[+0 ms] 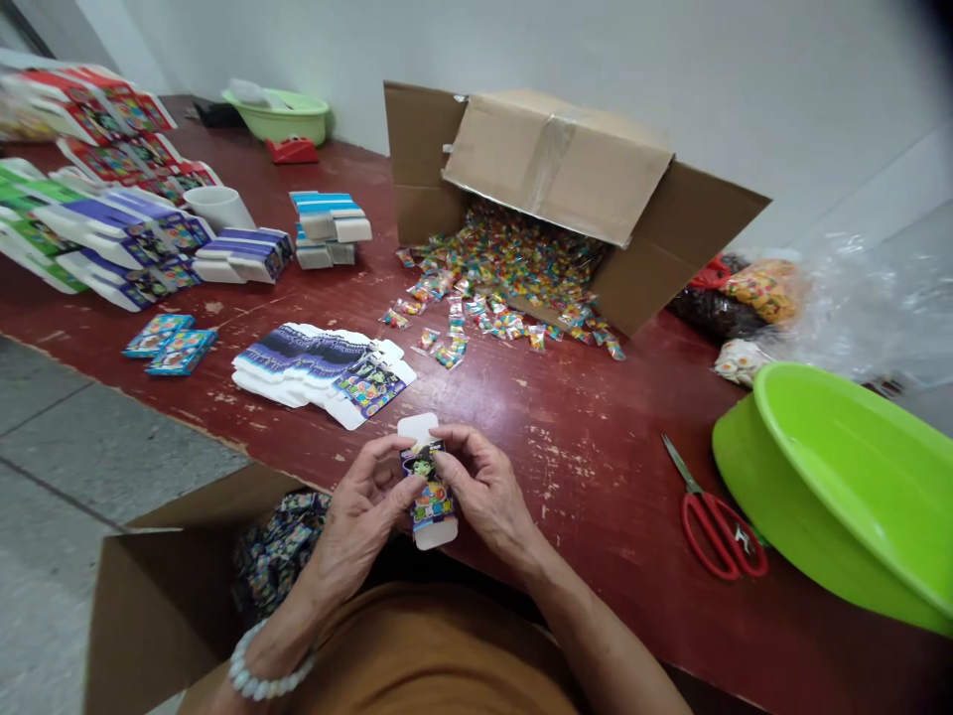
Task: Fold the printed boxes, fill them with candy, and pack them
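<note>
Both my hands grip one small printed carton with white end flaps, held over the near edge of the dark red table. My left hand closes on its left side, thumb on the printed face. My right hand pinches its upper right edge. A fanned pile of flat cartons of the same print lies just beyond my hands. Farther back, a tipped cardboard box spills many small wrapped candies onto the table.
Red-handled scissors and stacked green basins lie to the right. Plastic bags of goods sit behind them. Stacks of folded boxes fill the left. An open carton with filled small boxes stands below the table's edge.
</note>
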### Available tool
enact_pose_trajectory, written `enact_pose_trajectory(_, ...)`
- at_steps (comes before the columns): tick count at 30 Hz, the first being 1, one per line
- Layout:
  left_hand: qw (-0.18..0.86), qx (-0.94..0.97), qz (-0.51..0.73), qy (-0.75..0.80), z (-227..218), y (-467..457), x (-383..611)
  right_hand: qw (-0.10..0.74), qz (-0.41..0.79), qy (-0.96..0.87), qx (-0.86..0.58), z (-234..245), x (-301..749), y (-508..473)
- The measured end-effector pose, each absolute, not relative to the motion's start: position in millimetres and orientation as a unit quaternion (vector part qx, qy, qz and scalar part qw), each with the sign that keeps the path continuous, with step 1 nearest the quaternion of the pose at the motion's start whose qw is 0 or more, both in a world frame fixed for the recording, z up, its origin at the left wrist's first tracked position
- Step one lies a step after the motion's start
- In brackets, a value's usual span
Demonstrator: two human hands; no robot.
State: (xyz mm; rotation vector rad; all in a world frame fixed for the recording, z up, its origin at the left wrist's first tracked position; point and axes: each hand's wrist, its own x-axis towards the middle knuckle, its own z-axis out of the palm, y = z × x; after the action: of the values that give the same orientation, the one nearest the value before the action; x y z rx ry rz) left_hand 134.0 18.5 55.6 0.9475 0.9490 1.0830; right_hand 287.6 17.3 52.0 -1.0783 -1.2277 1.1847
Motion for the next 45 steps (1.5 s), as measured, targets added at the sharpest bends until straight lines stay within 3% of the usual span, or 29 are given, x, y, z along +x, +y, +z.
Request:
enact_pose_trajectory(6,0.654,0.383,0.445,0.476,60.3,20.2,132.3,0.461,0.464,-0.595,-0.467,65.6,304.3,25.2)
enact_pose_trajectory(14,0.634,0.445,0.424,0.469,66.8,19.8,132.7,0.474,0.612,-0.418,-0.476,59.3,303.5,30.0)
enact_pose_trajectory(20,0.636,0.436,0.422,0.476,65.5,20.2,130.9,0.454,0.497,-0.550,-0.494,60.7,307.5,29.9)
enact_pose_trajectory(27,0.622,0.472,0.416,0.467,65.3,21.5,130.9,0.477,0.640,-0.422,-0.430,58.2,307.9,34.2)
enact_pose_trajectory(32,0.649,0.398,0.461,0.457,67.1,18.6,135.2,0.514,0.504,-0.526,-0.453,58.9,303.9,28.7)
enact_pose_trajectory(38,0.798,0.284,0.319,0.426,72.5,16.5,141.4,0.496,0.367,-0.664,-0.421,66.3,304.8,23.5)
enact_pose_trajectory(45,0.760,0.310,0.355,0.447,65.5,14.7,147.0,0.426,0.545,-0.542,-0.478,70.5,306.3,30.7)
